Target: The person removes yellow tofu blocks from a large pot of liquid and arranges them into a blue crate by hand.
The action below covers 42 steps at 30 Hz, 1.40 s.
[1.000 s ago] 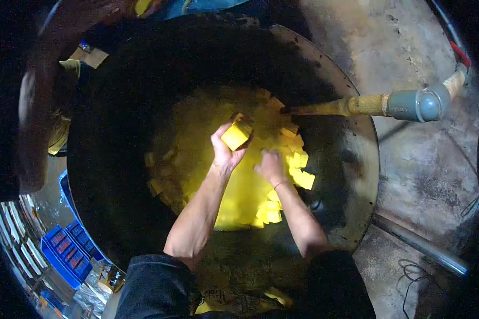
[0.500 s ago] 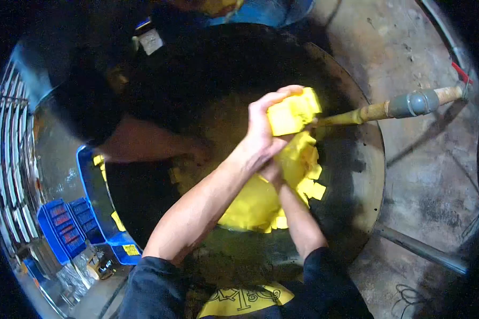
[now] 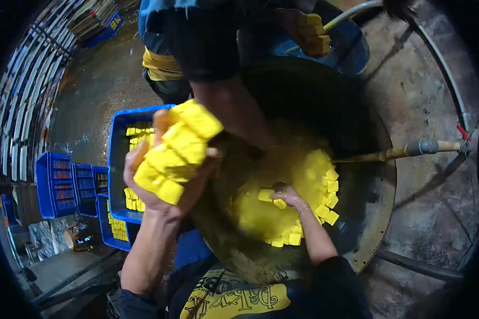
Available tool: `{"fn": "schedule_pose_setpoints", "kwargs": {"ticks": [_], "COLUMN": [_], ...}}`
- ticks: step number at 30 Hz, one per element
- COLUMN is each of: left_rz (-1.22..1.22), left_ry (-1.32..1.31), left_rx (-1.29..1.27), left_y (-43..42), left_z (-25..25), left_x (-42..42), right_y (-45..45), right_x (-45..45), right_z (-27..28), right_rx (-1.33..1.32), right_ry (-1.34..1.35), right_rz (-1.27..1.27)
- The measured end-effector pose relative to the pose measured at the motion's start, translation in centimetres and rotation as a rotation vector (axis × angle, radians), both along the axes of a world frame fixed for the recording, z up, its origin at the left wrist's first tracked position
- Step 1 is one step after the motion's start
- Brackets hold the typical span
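My left hand (image 3: 189, 191) is closed around a stack of yellow tofu blocks (image 3: 178, 151), raised between the vat and a blue crate (image 3: 113, 159). Rows of the same tofu lie inside that crate, partly hidden behind my hand. Low in the large round vat (image 3: 375, 234), at the surface of cloudy yellow liquid, my right hand (image 3: 290, 195) has its fingers bent against a tofu block (image 3: 266, 195). Several more tofu blocks (image 3: 324, 210) sit along the liquid's right and lower edges.
A co-worker's arm (image 3: 239, 111) reaches into the vat from the far side; their other hand (image 3: 303, 34) holds tofu. A pole (image 3: 399, 154) juts over the right rim. More blue crates (image 3: 53, 186) stand at the left, and a blue tub (image 3: 351, 48) stands behind the vat.
My left hand has carried the tofu leftward from above the vat toward the blue crate. My right hand has parted from it and lowered to the liquid. The view has swung left.
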State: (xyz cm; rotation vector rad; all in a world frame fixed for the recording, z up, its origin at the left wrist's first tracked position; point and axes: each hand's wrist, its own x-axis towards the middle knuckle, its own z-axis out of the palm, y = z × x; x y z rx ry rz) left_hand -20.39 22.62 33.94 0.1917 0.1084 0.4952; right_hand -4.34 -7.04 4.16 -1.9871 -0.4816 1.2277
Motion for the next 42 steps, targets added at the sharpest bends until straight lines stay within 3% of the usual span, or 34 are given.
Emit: {"fn": "schedule_pose_setpoints", "kwargs": {"ticks": [2,5,8,10,11,13,14,15,17,18,21,23,25,26,27,29,31,33,35,36,38,39,41,42], "left_rz": [0.116,0.179,0.096,0.089,0.085,0.004,-0.016,-0.055,-0.054,-0.047,-0.058,-0.093,-0.133,-0.16,-0.169,-0.214,-0.213,-0.114,-0.071,-0.09,-0.089,-0.187,-0.541,-0.578], "left_ry": [0.104,0.198,0.177,0.274,0.325,0.393,0.279,0.216,0.201,0.237,0.28,0.289,0.346,0.358,0.373,0.357,0.671,0.794,0.951,1.22,1.736,1.729,1.664,1.649], "left_rx": [-0.033,-0.008,-0.053,-0.083,-0.081,-0.061,-0.081,-0.179,-0.242,-0.245,-0.313,-0.405,-0.422,-0.46,-0.591,-0.617,-0.469,-0.492,-0.165,0.365,1.44,1.591,1.745,1.829], "left_y": [2.5,5.3,7.3,7.6,7.9,8.6,9.1,9.6,10.7,11.5,13.3,14.2,15.1,15.3,15.5,16.2,18.6,20.7,21.6,22.2,22.7,22.5,21.5,21.0], "left_z": [-1.9,-4.8,-9.5,-12.1,-13.0,-13.2,-13.9,-14.0,-15.4,-16.5,-18.4,-18.4,-20.0,-20.8,-21.1,-25.0,-26.0,-27.3,-36.5,-40.0,-37.5,-38.3,-37.8,-37.9], "left_x": [-3.4,-6.2,-7.8,-8.4,-8.7,-9.9,-10.6,-11.6,-13.5,-14.3,-17.2,-18.7,-19.7,-20.2,-20.4,-21.6,-22.0,-23.3,-25.5,-27.8,-30.2,-31.5,-33.5,-33.9], "right_y": [2.4,7.9,14.8,18.8,21.1,25.5,27.3,29.3,31.7,32.6,35.1,36.9,38.8,39.0,38.9,40.8,42.4,44.6,46.8,48.0,50.9,52.2,53.8,54.2], "right_x": [-0.1,-1.7,-7.2,-11.2,-13.4,-17.0,-18.4,-20.0,-21.9,-22.9,-25.8,-26.8,-27.8,-27.6,-27.1,-26.9,-27.1,-27.0,-27.1,-27.7,-29.5,-30.5,-33.3,-36.2], "right_z": [5.9,16.9,27.3,30.6,31.6,31.6,29.4,29.0,25.2,26.0,24.8,23.8,22.4,20.5,16.6,13.3,8.4,6.2,2.2,1.4,1.3,0.5,-6.2,-6.4], "right_rx": [0.09,0.237,0.328,0.48,0.432,0.324,0.412,0.288,0.31,0.237,0.364,0.234,0.157,0.044,0.151,0.131,0.069,0.135,0.137,0.094,0.0,-0.081,-0.361,-0.472], "right_ry": [0.308,0.464,0.358,-0.142,-0.095,-0.109,-0.309,-0.32,-0.32,-0.139,-0.321,-0.332,-0.819,-0.651,-0.491,0.247,0.572,0.813,0.907,0.903,0.693,0.566,0.009,-0.344], "right_rz": [-0.047,0.096,0.09,0.214,0.131,0.097,0.127,0.113,0.0,-0.044,0.121,0.217,0.247,0.282,0.334,0.263,0.184,0.084,0.061,-0.038,-0.074,-0.061,0.112,0.201]}}
